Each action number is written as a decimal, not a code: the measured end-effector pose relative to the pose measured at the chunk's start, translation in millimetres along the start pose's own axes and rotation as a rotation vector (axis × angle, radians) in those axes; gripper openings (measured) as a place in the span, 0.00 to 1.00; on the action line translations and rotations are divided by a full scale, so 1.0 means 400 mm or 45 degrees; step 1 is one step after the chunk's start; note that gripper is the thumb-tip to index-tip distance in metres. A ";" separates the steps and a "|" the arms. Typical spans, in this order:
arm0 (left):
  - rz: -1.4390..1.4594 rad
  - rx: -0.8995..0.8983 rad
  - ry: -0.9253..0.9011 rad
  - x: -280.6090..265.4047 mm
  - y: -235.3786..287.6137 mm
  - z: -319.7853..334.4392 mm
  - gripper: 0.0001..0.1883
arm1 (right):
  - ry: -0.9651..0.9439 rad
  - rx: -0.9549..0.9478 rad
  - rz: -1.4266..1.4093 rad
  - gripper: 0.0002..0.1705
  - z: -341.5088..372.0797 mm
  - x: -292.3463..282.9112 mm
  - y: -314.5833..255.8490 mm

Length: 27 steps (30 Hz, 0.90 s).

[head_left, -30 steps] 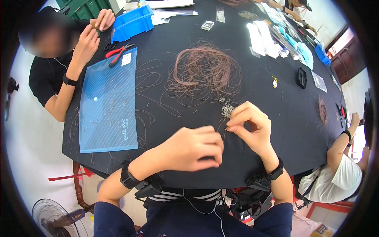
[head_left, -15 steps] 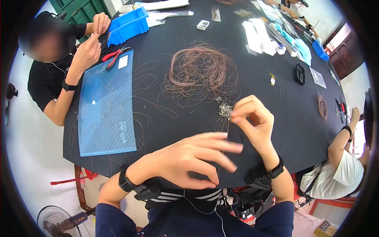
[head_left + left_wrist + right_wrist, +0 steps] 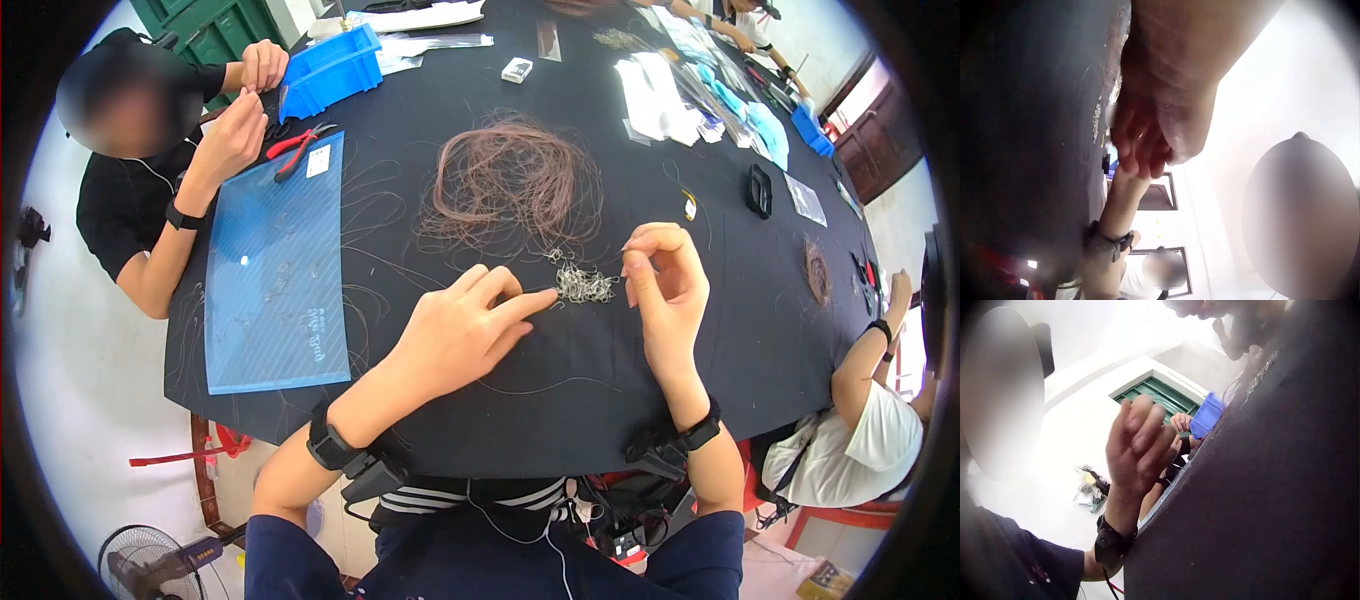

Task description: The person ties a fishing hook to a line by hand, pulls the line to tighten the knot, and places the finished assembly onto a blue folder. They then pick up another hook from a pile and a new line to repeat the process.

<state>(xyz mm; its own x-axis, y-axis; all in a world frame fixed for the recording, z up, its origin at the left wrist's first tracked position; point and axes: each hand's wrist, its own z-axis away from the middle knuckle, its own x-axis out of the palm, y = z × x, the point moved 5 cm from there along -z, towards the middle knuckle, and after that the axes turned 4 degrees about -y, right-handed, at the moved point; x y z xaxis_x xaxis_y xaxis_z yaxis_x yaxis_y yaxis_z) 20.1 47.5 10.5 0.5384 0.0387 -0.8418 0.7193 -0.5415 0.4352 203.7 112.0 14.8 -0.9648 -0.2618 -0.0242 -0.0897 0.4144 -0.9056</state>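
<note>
Black-covered table (image 3: pixel 740 340), pale walls, green door top left, one fan (image 3: pixel 150 565) on the floor. At least three other people around: one left, one right, one or more far top right.

Two hands working, apart, one each side of one pile of small metal hooks (image 3: pixel 585 285); hooks too tangled to count. Left hand (image 3: pixel 455 325): index finger extended, tip at the pile's left edge, other fingers bent. Right hand (image 3: pixel 668 285): just beside the pile's right side, thumb and index tips close together; can't tell if anything is pinched.

One loose strand (image 3: pixel 550 384) on the cloth, on the wearer's side of the pile. One big tangled brown bundle (image 3: pixel 515 180) just beyond the hooks; one smaller brown coil (image 3: pixel 817 275) far right. One blue zip folder (image 3: pixel 275 280) on the left, fine strands on and around it, uncounted. One pair of red-handled pliers (image 3: pixel 290 155) at its top edge. Two blue bins: one top left (image 3: pixel 330 70), one far right (image 3: pixel 812 130). One black tray (image 3: pixel 758 192), one small white box (image 3: pixel 517 70).
</note>
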 end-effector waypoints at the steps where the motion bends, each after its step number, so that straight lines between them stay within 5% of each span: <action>1: -0.062 0.014 -0.020 0.007 -0.006 0.000 0.19 | -0.024 0.032 -0.025 0.05 0.003 0.005 0.001; 6: -0.232 0.138 -0.073 0.033 -0.002 -0.004 0.25 | -0.097 0.074 0.003 0.05 0.005 0.016 0.007; 12: -0.158 0.203 0.082 0.015 0.002 -0.004 0.12 | -0.156 0.103 0.049 0.05 0.005 0.020 0.013; 21: 0.199 -0.106 0.255 -0.026 0.002 -0.005 0.07 | -0.603 0.120 0.231 0.07 0.019 0.080 0.007; 27: 0.195 -0.111 0.223 -0.014 -0.004 -0.001 0.08 | -0.575 0.113 0.121 0.06 0.024 0.084 0.004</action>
<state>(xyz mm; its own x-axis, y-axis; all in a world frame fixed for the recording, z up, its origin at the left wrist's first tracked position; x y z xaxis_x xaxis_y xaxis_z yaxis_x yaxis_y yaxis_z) 16.0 48.4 14.6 0.7065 0.1107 -0.6990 0.6543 -0.4784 0.5857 173.7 95.6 8.4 -0.7616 -0.5879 -0.2725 0.0339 0.3838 -0.9228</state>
